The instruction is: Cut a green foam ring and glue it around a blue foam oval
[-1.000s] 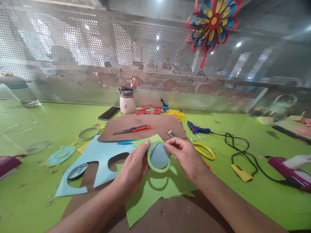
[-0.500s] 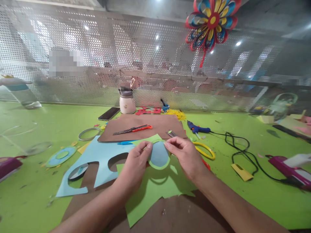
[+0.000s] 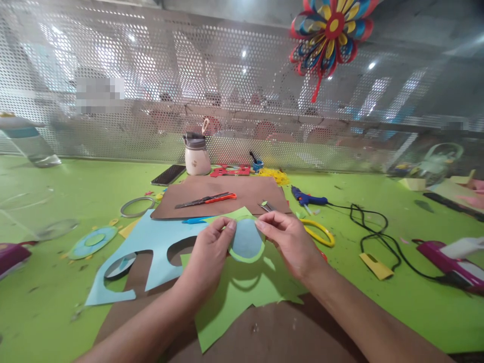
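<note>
Both my hands hold up a small paper disc (image 3: 246, 241), blue in the middle with a green rim. My left hand (image 3: 208, 257) pinches its left edge between thumb and fingers. My right hand (image 3: 290, 242) pinches its upper right edge. The disc hangs a little above a light green paper sheet (image 3: 245, 297) that lies on brown paper (image 3: 272, 333). To the left lies a light blue sheet (image 3: 151, 242) with round holes cut out of it.
On the green table stand a white jar (image 3: 196, 155), a phone (image 3: 169, 174), a cutter (image 3: 206, 199) on brown card, a blue glue gun (image 3: 308, 199) with black cable (image 3: 372, 227), yellow scissors (image 3: 321, 232), paper rings (image 3: 136, 206) and a blue-green disc (image 3: 94, 241). A perforated metal screen (image 3: 124, 91) backs the table; a paper pinwheel (image 3: 329, 29) hangs on it.
The left fingers have slid over the disc's left rim, covering more of it. The disc has dropped slightly and both hands stay pinched on it.
</note>
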`<state>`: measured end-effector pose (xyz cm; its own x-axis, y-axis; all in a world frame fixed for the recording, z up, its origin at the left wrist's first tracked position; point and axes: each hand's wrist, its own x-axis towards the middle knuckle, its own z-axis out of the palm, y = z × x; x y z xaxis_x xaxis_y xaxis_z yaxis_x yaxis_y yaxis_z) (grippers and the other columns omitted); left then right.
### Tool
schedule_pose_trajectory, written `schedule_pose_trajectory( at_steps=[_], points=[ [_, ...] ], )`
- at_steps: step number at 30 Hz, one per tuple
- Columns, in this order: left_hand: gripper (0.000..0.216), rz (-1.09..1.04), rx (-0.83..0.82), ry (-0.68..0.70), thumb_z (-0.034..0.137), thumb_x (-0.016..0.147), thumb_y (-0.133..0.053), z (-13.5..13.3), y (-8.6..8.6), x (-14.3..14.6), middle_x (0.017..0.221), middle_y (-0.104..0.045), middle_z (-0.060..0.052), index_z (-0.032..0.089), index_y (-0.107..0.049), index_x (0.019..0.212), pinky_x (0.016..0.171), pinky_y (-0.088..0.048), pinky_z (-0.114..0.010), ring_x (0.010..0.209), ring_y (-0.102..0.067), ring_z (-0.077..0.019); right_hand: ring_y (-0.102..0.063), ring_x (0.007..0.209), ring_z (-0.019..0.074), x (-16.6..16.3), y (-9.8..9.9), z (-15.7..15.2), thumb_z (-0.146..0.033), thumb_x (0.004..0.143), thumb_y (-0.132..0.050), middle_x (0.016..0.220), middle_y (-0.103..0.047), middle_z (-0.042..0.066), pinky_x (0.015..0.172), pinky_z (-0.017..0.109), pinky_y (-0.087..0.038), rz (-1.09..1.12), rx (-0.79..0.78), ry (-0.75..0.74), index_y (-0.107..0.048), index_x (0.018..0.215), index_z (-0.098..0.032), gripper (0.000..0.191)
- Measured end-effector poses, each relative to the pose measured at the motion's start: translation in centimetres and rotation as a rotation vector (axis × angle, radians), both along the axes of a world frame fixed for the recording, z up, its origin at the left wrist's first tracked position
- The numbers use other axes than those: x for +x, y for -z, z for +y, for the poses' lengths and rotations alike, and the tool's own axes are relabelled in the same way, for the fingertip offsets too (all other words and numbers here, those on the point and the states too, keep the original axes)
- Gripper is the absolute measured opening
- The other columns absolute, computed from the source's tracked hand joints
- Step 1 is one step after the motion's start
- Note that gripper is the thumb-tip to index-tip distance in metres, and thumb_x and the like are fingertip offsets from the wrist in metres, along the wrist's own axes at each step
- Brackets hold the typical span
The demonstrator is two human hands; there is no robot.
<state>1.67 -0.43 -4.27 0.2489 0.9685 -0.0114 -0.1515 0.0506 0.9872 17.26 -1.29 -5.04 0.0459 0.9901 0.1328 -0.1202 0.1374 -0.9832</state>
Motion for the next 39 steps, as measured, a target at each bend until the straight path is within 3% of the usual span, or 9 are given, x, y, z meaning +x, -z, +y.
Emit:
schedule_pose_trajectory(
  at_steps=[6,13,32,39],
  points=[
    [0.024,0.054,0.015,0.019,0.043,0.080,-0.054,0.0,0.2,-0.1,0.063,-0.049,0.004,0.019,-0.052,0.073,0.060,-0.039,-0.025,0.062,-0.049,-0.0138,-0.053,0.069,0.0147,0.3,-0.2,0.2,-0.028,0.076,-0.065,0.072,-0.061,0.000,0.066,0.029,-0.042,0.027,-0.003,-0.073,-0.067,0.078,-0.018,0.011],
    [0.027,0.090,0.027,0.056,0.044,0.082,-0.051,-0.4,0.0,0.1,0.062,-0.046,0.004,0.018,-0.053,0.073,0.053,-0.033,-0.022,0.056,-0.041,-0.0107,-0.050,0.059,0.0122,0.4,-0.5,0.0,-0.031,0.074,-0.068,0.063,-0.059,-0.003,0.059,0.027,-0.039,-0.003,-0.016,-0.065,-0.067,0.071,-0.017,0.014],
    [0.020,-0.139,-0.142,0.097,0.038,0.081,-0.055,-1.0,-0.8,0.4,0.067,-0.050,0.004,0.019,-0.055,0.074,0.056,-0.037,-0.019,0.062,-0.044,-0.0096,-0.052,0.062,0.0129,0.5,-0.2,0.0,-0.030,0.074,-0.067,0.065,-0.060,-0.002,0.061,0.027,-0.040,-0.074,0.030,-0.007,-0.067,0.071,-0.018,0.012],
    [0.020,-0.112,-0.155,0.139,0.039,0.078,-0.058,-0.8,-0.8,0.2,0.067,-0.053,0.002,0.019,-0.057,0.079,0.057,-0.040,-0.022,0.063,-0.052,-0.0126,-0.051,0.060,0.0132,0.5,-0.2,0.1,-0.031,0.073,-0.068,0.064,-0.060,-0.002,0.058,0.026,-0.041,-0.107,0.020,-0.012,-0.067,0.071,-0.018,0.014]
  ],
)
